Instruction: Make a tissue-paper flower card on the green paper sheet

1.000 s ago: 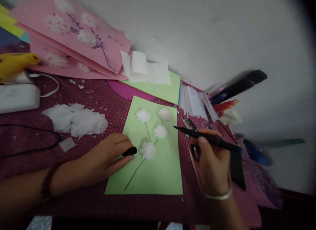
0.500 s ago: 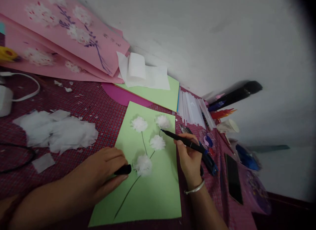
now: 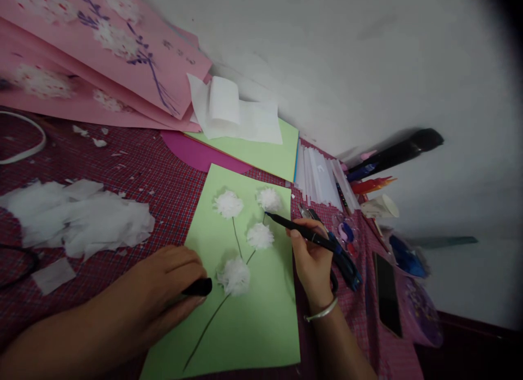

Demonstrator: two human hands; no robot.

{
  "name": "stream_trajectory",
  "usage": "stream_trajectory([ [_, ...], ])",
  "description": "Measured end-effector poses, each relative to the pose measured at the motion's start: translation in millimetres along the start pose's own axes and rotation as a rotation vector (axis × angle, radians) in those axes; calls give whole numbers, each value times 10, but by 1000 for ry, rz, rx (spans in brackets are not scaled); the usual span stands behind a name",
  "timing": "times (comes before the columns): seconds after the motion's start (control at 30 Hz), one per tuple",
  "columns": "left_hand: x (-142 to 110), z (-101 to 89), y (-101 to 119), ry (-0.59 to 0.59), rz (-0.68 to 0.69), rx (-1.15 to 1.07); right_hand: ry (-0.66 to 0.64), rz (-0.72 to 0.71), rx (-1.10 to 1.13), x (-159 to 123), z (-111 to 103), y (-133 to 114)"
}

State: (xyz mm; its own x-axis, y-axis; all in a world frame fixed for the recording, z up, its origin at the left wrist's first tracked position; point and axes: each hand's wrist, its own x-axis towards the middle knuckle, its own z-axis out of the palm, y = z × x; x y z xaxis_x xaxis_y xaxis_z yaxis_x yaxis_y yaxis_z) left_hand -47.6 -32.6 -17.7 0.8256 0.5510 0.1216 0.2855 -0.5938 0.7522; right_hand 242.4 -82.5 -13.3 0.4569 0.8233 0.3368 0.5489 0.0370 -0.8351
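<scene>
A black marker (image 3: 292, 225) is pinched in my right hand (image 3: 312, 257), its tip on the green sheet (image 3: 269, 325) just below the upper right paper flower (image 3: 268, 199). My left hand (image 3: 167, 282) is closed round a black marker cap (image 3: 198, 287) and rests over the sheet's left side. Three more white tissue flowers sit on the sheet: one at upper left (image 3: 229, 204), one in the middle (image 3: 260, 236) and one lower down (image 3: 234, 276). Thin dark drawn stems run between the flowers and down towards the bottom left.
Left of the sheet lies a pile of white tissue pieces (image 3: 81, 216). Pink sheets with flower pictures (image 3: 171, 69) lean at the back left, beside a tissue roll (image 3: 224, 99). White strips (image 3: 316, 176), a blue-black cutter (image 3: 347, 265) and a phone (image 3: 387, 293) are on the right.
The view has shifted slightly, so things at the left appear farther left. Both hands keep their grips, and the marker tip stays by the upper right flower.
</scene>
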Motion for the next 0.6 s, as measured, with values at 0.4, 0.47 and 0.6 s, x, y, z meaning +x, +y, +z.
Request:
stream_trajectory([
  [0.4,-13,0,3,-24,-25,6,-22,25,11,-41,-25,-55],
  [0.47,-12,-4,7,-24,-24,7,-20,27,9,-49,-29,-66],
  [0.6,-7,-7,10,-38,-23,10,-23,52,7,-57,-43,-55],
])
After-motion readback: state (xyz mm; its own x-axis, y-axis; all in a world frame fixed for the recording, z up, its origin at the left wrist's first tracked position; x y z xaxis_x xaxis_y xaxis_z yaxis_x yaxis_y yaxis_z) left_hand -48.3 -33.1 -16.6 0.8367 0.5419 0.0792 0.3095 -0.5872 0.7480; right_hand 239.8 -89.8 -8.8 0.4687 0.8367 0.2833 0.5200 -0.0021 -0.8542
